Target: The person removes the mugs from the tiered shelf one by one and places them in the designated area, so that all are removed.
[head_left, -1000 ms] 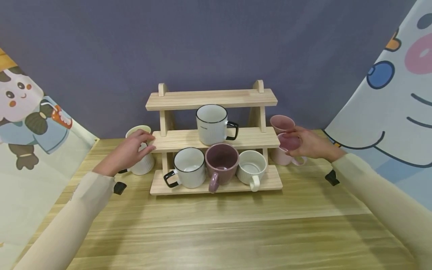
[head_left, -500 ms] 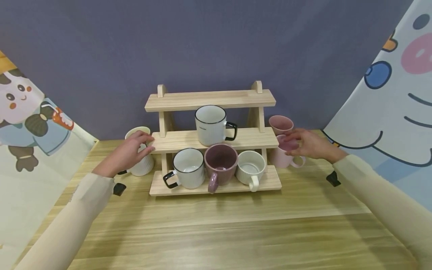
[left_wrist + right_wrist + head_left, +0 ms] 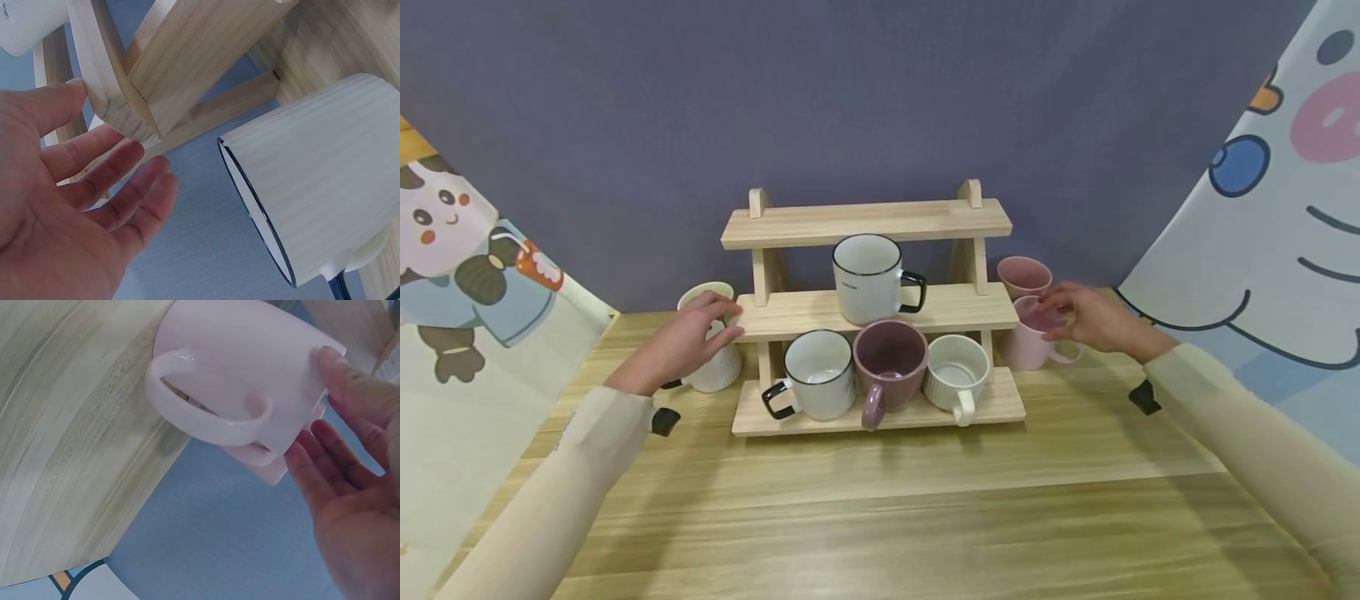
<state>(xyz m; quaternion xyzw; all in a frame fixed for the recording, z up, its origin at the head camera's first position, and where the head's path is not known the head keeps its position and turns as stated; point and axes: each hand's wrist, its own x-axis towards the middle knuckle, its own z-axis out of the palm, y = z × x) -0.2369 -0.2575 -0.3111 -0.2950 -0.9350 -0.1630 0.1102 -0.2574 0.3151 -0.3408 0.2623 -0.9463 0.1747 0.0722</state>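
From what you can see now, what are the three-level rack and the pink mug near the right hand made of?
The rack looks like pale unfinished wood: grain lines and a matte surface show. The pink mug seems to be glazed ceramic: it is smooth and its handle has a soft shine. The right hand touches its rim.

Right hand [image 3: 1093, 318] now off pink mug [image 3: 1030, 342] rim, lower beside it

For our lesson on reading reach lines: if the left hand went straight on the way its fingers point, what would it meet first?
Probably the wooden rack: the left hand points at the middle shelf's left end, fingertips already touching it, the ribbed white mug beside it.
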